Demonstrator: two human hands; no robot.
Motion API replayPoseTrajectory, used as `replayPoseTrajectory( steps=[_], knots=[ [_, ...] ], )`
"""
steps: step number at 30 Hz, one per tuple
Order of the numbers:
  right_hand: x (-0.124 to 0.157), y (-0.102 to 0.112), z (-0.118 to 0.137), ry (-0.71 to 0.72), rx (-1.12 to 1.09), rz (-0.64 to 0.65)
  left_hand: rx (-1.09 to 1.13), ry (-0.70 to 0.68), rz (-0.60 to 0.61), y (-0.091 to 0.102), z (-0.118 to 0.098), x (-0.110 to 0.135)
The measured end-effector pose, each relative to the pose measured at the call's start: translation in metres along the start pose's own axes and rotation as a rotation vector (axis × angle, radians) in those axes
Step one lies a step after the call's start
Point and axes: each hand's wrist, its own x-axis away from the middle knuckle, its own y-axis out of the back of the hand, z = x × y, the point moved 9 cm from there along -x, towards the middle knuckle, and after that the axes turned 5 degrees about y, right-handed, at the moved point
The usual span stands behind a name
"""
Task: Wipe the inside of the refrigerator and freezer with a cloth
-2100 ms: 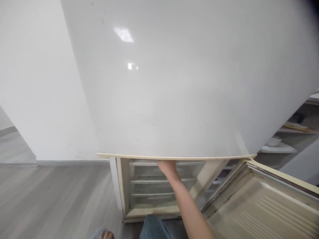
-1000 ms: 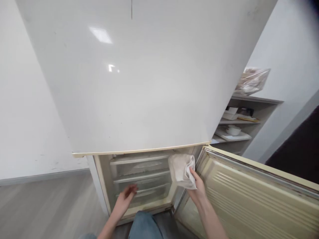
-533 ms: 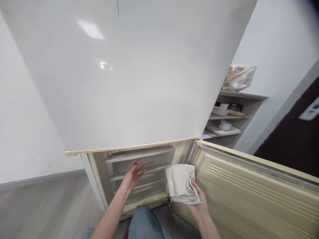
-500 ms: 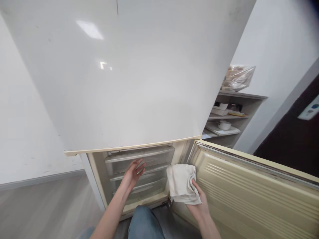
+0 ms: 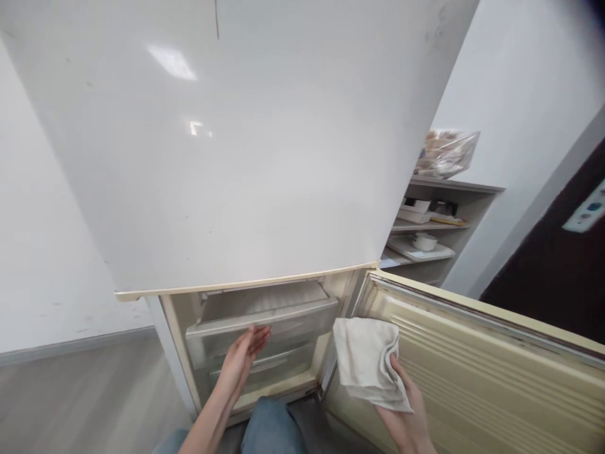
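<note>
My left hand (image 5: 240, 360) has its fingers hooked on the front edge of the top clear drawer (image 5: 297, 314), which sticks out a little from the lower compartment of a fridge. Its fingertips are partly turned out of sight. A folded white cloth (image 5: 365, 353) is gripped in my right hand (image 5: 407, 410), thumb on the near side, in front of the open fridge door (image 5: 477, 372). More clear drawers (image 5: 278, 362) sit below the top one, still inside the compartment.
The closed white upper door (image 5: 265, 157) rises right above the drawers. To the right, grey shelves (image 5: 477, 189) carry a plastic bag (image 5: 449, 154), boxes and a white bowl (image 5: 424, 241). My knee (image 5: 274, 429) is close to the fridge's base.
My left hand has closed on the top drawer, and the drawer has slid out toward me. My right hand has moved right and slightly down with the cloth.
</note>
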Motion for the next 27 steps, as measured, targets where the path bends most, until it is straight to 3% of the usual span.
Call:
replayPoseTrajectory(
  steps=[9,12,14,17,19,20,23,25,27],
  knots=[
    [-0.006,-0.030,-0.002,-0.021,0.126,0.046,-0.126,0.072,-0.107,0.018,0.034,0.053],
    [-0.019,-0.063,0.000,0.050,0.298,0.142,-0.159,0.083,-0.094,0.017,0.036,0.060],
    [-0.030,-0.100,0.003,0.182,0.521,0.261,-0.185,0.066,-0.079,0.016,0.035,0.060],
    [-0.034,-0.180,-0.020,0.460,1.017,0.625,-0.207,0.041,-0.067,0.015,0.035,0.057],
    [-0.030,-0.225,-0.068,0.585,1.355,0.958,-0.189,0.029,-0.073,0.016,0.037,0.055],
    [-0.029,-0.238,-0.099,0.609,1.510,1.125,-0.176,0.025,-0.076,0.016,0.038,0.055],
    [-0.034,-0.243,-0.189,0.655,1.833,1.538,-0.164,0.013,-0.087,0.017,0.039,0.054],
    [-0.037,-0.233,-0.233,0.667,1.862,1.813,-0.179,0.002,-0.082,0.017,0.039,0.053],
    [-0.040,-0.222,-0.258,0.614,1.764,2.059,-0.186,-0.009,-0.073,0.018,0.040,0.052]
  ],
)
